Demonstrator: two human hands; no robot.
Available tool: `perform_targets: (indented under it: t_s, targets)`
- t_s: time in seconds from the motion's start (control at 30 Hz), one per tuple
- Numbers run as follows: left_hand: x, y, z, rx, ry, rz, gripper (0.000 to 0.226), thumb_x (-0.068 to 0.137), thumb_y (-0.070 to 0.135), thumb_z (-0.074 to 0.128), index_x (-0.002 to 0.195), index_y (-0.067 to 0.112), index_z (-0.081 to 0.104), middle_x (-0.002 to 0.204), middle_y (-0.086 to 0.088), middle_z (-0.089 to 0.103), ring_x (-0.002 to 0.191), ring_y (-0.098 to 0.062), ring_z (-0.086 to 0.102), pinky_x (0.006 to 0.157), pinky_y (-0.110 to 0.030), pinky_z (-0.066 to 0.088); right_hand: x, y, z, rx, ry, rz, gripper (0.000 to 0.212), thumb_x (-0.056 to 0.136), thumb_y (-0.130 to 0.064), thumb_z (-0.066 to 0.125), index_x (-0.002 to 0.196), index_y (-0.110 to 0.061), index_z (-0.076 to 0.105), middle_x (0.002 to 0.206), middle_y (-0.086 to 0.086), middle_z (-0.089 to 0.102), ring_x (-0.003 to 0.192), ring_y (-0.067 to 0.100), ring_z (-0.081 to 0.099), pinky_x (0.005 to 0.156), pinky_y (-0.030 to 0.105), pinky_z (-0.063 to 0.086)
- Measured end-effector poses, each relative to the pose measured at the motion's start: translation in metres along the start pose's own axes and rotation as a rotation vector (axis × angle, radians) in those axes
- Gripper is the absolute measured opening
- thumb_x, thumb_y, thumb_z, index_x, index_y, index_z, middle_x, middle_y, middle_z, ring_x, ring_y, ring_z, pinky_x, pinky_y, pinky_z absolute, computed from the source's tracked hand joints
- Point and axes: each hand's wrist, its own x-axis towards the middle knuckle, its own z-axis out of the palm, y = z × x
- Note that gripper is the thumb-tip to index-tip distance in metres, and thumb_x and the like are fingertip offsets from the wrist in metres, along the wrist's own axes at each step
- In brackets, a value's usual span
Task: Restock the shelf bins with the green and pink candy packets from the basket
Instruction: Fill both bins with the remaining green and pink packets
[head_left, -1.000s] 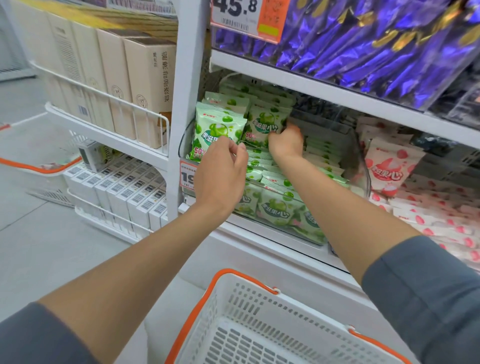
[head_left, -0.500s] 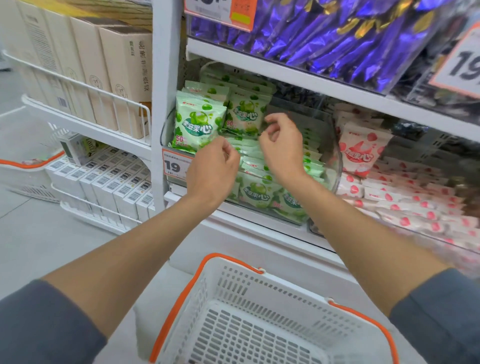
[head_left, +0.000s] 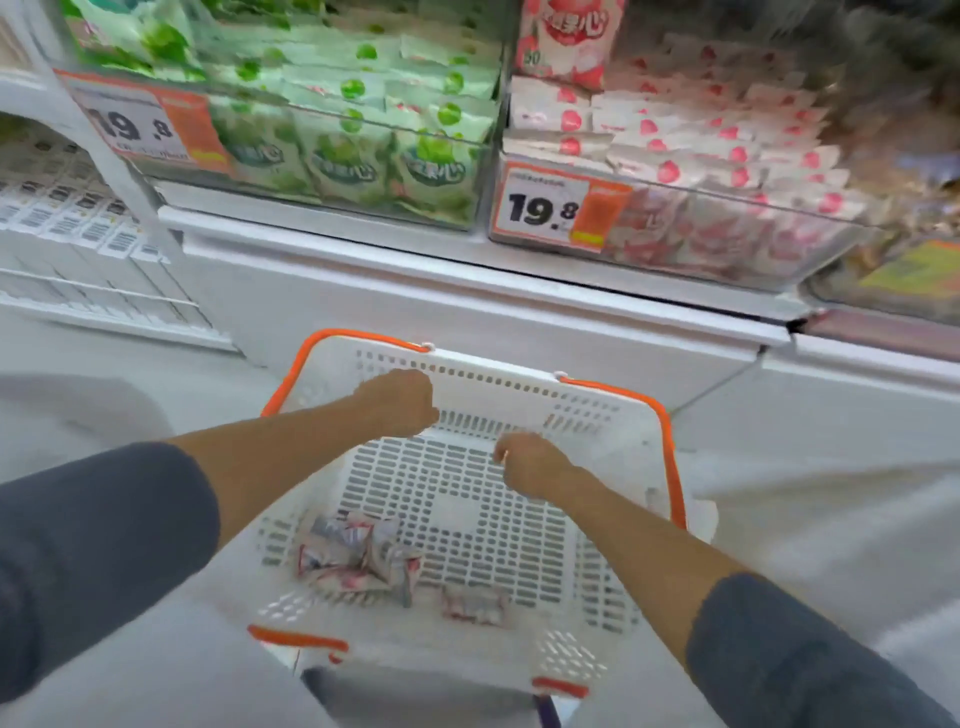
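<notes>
A white basket (head_left: 613, 447) with orange handles stands on the floor below me. A bunch of pink candy packets (head_left: 358, 561) lies on its bottom near the front left, and one more pink packet (head_left: 475, 605) lies beside it. My left hand (head_left: 400, 402) hovers over the basket's far side, fingers bent loosely downward, holding nothing. Over the basket's middle, my right hand (head_left: 530, 462) is just as loosely curled and holds nothing. Above, the clear bin of green packets (head_left: 343, 156) sits left of the clear bin of pink packets (head_left: 717, 171).
Price tags reading 19.8 hang on both bin fronts (head_left: 556, 208). A white shelf base (head_left: 467, 312) runs under the bins. White boxes with barcodes (head_left: 78, 223) fill a wire rack at the left. Grey floor surrounds the basket.
Both hands have left the green bin and dropped down over the basket. My view has tilted down, so the basket's bottom and the pink packets now show.
</notes>
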Motion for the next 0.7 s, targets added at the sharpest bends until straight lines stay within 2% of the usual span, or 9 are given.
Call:
perform_targets:
  t_s: [0.07, 0.2, 0.33, 0.4, 0.47, 0.5, 0.57, 0.6, 0.7]
  targets:
    - [0.005, -0.006, 0.015, 0.077, -0.082, -0.006, 0.011, 0.094, 0.02, 0.05, 0.087, 0.013, 0.053, 0.103, -0.007, 0.062, 0.087, -0.019, 0.055, 0.076, -0.03, 0.045, 0.0, 0.023, 0.044, -0.056, -0.311, 0.04, 0.018, 0.093, -0.013, 0.059, 0.107, -0.003, 0.063, 0.133, 0.011, 0.056, 0.101, 0.026, 0.059, 0.086, 0.035, 0.048]
    - [0.014, -0.014, 0.032, 0.143, -0.141, -0.047, 0.025, 0.097, 0.026, 0.049, 0.106, 0.006, 0.062, 0.11, -0.006, 0.062, 0.094, -0.022, 0.059, 0.082, -0.033, 0.049, -0.013, 0.027, 0.114, 0.004, -0.576, 0.069, 0.067, 0.079, -0.048, 0.073, 0.135, -0.016, 0.054, 0.138, 0.0, 0.052, 0.123, 0.025, 0.051, 0.101, 0.043, 0.045]
    - [0.02, -0.016, 0.044, 0.14, -0.179, -0.052, 0.026, 0.097, 0.023, 0.048, 0.095, 0.002, 0.061, 0.1, -0.009, 0.063, 0.08, -0.024, 0.061, 0.07, -0.031, 0.047, -0.016, 0.022, 0.16, 0.065, -0.507, 0.076, 0.063, 0.086, -0.059, 0.058, 0.133, -0.017, 0.055, 0.136, 0.002, 0.054, 0.123, 0.027, 0.051, 0.103, 0.045, 0.042]
    - [0.02, -0.013, 0.048, 0.148, -0.204, -0.042, 0.019, 0.097, 0.021, 0.046, 0.086, 0.007, 0.053, 0.091, -0.006, 0.054, 0.069, -0.019, 0.051, 0.064, -0.027, 0.042, -0.011, 0.023, 0.166, 0.206, -0.417, 0.102, 0.052, 0.093, -0.057, 0.048, 0.102, -0.009, 0.065, 0.105, 0.008, 0.065, 0.098, 0.026, 0.059, 0.091, 0.038, 0.046]
    - [0.02, -0.009, 0.047, 0.164, -0.24, -0.019, 0.016, 0.097, 0.021, 0.046, 0.087, 0.01, 0.05, 0.092, -0.007, 0.048, 0.073, -0.019, 0.047, 0.062, -0.025, 0.039, -0.003, 0.021, 0.148, 0.349, -0.33, 0.148, 0.044, 0.098, -0.044, 0.045, 0.074, -0.009, 0.056, 0.073, 0.007, 0.056, 0.071, 0.022, 0.052, 0.073, 0.032, 0.042]
    - [0.021, -0.007, 0.045, 0.16, -0.262, -0.013, 0.014, 0.098, 0.021, 0.047, 0.092, 0.01, 0.053, 0.098, -0.009, 0.05, 0.081, -0.021, 0.05, 0.066, -0.025, 0.041, 0.003, 0.02, 0.129, 0.381, -0.31, 0.153, 0.039, 0.1, -0.037, 0.045, 0.073, -0.01, 0.054, 0.072, 0.006, 0.054, 0.069, 0.021, 0.049, 0.07, 0.031, 0.04]
    - [0.018, 0.002, 0.033, 0.111, -0.303, 0.008, 0.03, 0.098, 0.016, 0.05, 0.128, 0.012, 0.053, 0.132, -0.013, 0.05, 0.117, -0.027, 0.051, 0.089, -0.028, 0.044, 0.013, 0.017, 0.078, 0.412, -0.354, 0.104, 0.034, 0.101, -0.034, 0.043, 0.087, -0.007, 0.059, 0.085, 0.011, 0.06, 0.075, 0.023, 0.054, 0.07, 0.032, 0.044]
    - [0.015, 0.009, 0.023, 0.069, -0.319, 0.038, 0.051, 0.096, 0.009, 0.052, 0.145, 0.013, 0.038, 0.15, -0.01, 0.037, 0.131, -0.028, 0.043, 0.095, -0.028, 0.041, 0.012, 0.013, 0.045, 0.44, -0.405, 0.068, 0.036, 0.101, -0.036, 0.044, 0.094, -0.005, 0.062, 0.092, 0.012, 0.064, 0.079, 0.024, 0.058, 0.072, 0.031, 0.048]
    - [0.003, 0.036, -0.02, -0.092, -0.327, 0.234, 0.082, 0.085, 0.0, 0.068, 0.153, 0.018, 0.024, 0.158, 0.0, 0.024, 0.14, -0.023, 0.033, 0.102, -0.024, 0.036, -0.012, -0.003, -0.058, 0.453, -0.458, -0.042, 0.046, 0.1, -0.046, 0.043, 0.117, -0.008, 0.064, 0.112, 0.009, 0.07, 0.103, 0.024, 0.066, 0.093, 0.034, 0.052]
